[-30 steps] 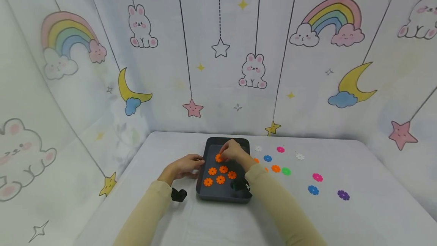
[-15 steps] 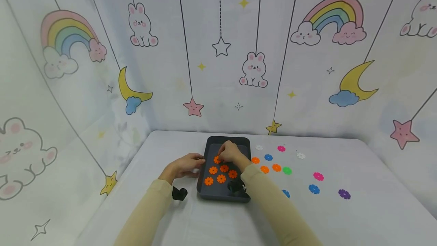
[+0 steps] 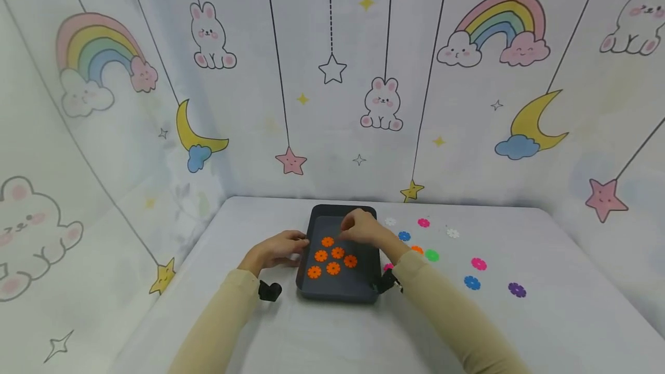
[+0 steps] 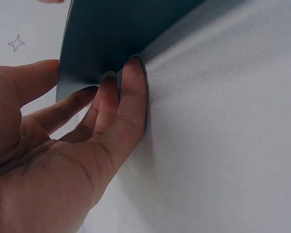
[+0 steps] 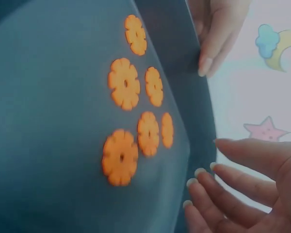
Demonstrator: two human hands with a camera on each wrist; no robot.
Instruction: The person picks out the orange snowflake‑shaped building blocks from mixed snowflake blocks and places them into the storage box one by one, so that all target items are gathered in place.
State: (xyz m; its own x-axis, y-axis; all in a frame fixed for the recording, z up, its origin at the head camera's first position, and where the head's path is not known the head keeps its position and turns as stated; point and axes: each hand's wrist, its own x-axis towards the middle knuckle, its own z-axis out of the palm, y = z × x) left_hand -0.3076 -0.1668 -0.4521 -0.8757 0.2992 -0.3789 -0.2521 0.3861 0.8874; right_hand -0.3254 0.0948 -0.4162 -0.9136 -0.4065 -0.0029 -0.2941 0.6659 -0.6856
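A dark grey rectangular tray stands on the white table. Several orange flower-shaped plastic discs lie flat inside it, spaced apart. My left hand holds the tray's left side; in the left wrist view its thumb is at the rim and curved fingers touch the outer wall. Above the tray, just right of the farthest orange disc, hovers my right hand. Nothing shows between its fingertips in the right wrist view, and its fingers are loosely bent.
To the right of the tray, loose flower discs lie scattered, among them green, blue, pink, purple and white. My right forearm covers part of that area. A patterned cloth wall rises behind the table.
My right hand has let go of the farthest orange disc in the tray and drawn away to the right. My left hand stays at the tray's side. The head view has shifted slightly.
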